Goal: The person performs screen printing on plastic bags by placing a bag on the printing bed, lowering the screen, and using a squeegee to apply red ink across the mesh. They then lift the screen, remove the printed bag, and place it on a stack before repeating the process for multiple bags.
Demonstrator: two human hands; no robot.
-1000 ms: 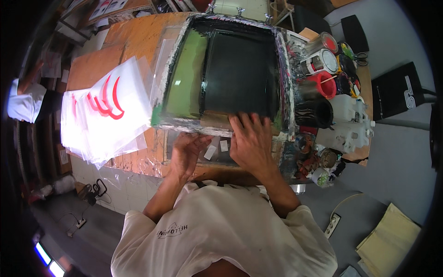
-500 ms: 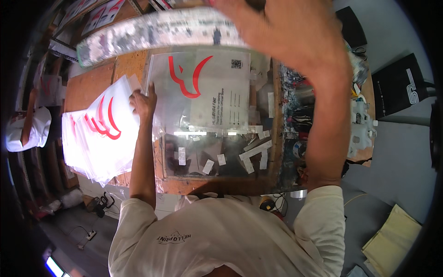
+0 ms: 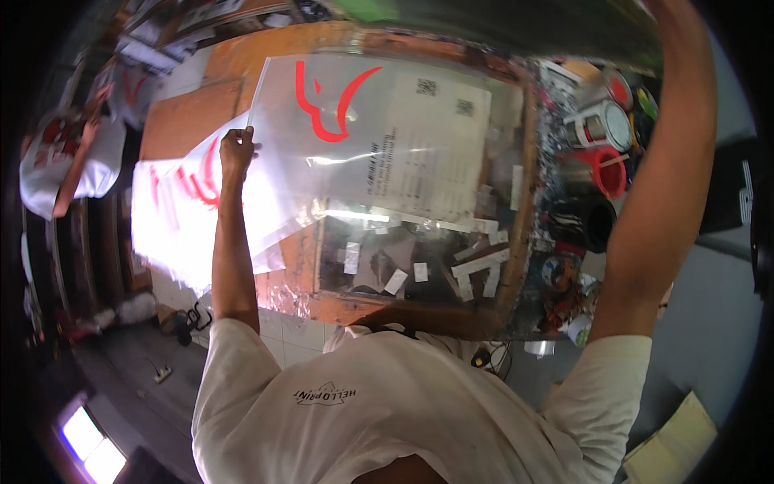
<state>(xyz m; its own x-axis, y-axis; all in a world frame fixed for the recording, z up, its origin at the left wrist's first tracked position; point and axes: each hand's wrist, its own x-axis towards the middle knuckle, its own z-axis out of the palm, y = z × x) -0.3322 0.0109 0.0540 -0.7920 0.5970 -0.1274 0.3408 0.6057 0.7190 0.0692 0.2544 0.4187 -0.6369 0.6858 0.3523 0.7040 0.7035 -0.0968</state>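
My left hand (image 3: 236,149) pinches the left edge of a translucent plastic bag (image 3: 355,113) with a red curved print and small dark lettering. The bag spans from the hand over a glass-like panel (image 3: 379,270) on the wooden table. A pale square-coded print shows doubled at its right side. Under and beside my left hand lies a bright pile of similar bags (image 3: 185,230) with red prints. My right forearm (image 3: 665,169) reaches up past the upper right edge, its hand cut off there. Beside it a dark green, board-like surface (image 3: 516,28) is raised over the table's far side.
Paint cans (image 3: 601,125), a red tub (image 3: 609,173) and stained tools crowd the right of the wooden table (image 3: 294,298). Pale tape pieces (image 3: 395,281) dot the panel. Another person (image 3: 76,165) stands at far left, and a yellowish cloth (image 3: 677,436) lies at lower right.
My left hand, now pinching the bag's edge, has drawn it left, so the bag's print no longer matches the one beneath. My right arm has swung right, and the dark green surface has come into view.
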